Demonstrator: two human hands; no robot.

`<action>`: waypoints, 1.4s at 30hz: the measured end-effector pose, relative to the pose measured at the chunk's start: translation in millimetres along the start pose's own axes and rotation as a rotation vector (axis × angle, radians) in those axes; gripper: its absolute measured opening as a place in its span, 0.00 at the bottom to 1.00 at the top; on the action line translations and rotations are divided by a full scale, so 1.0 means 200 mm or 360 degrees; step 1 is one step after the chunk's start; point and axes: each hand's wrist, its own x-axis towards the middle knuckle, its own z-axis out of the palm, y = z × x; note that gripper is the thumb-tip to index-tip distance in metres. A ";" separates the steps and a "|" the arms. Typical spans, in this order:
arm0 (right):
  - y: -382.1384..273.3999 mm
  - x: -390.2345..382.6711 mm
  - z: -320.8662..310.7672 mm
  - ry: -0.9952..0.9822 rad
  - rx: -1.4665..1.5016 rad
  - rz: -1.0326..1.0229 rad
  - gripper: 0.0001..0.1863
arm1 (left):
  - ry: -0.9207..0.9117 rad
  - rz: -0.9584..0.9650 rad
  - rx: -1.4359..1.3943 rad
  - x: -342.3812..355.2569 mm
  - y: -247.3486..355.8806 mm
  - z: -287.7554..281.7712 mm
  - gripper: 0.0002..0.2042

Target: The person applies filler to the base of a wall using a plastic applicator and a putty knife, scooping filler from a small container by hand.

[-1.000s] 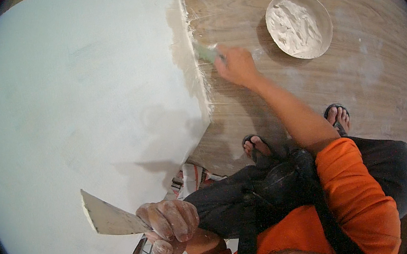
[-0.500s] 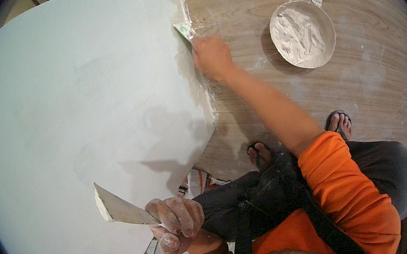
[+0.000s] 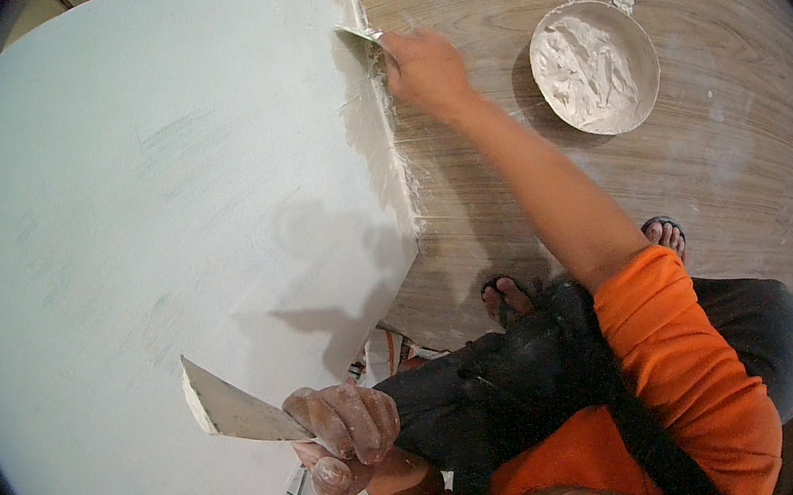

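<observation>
My left hand grasps the knife clear of the wall, seemingly sparing its coated edge, while my right hand grips the scraper at the wall's border, the bowl of paste sitting on the floor, probably for easy reach.

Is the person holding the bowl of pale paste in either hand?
No, the bowl stands on the wood-grain surface, while the left hand grips a wide scraper and the right hand a second blade.
</observation>
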 end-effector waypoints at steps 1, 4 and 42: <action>-0.01 0.00 0.01 -0.0050 -0.0032 0.0010 0.09 | -0.0010 -0.0005 -0.0002 0.00 0.00 -0.01 0.14; -0.02 -0.04 0.01 -0.0128 -0.0075 -0.0034 0.09 | 0.0005 0.0013 0.0032 0.00 -0.01 -0.01 0.14; -0.11 0.06 -0.09 0.0219 0.0328 0.0255 0.16 | -0.0007 0.0045 0.0055 -0.09 0.03 0.01 0.14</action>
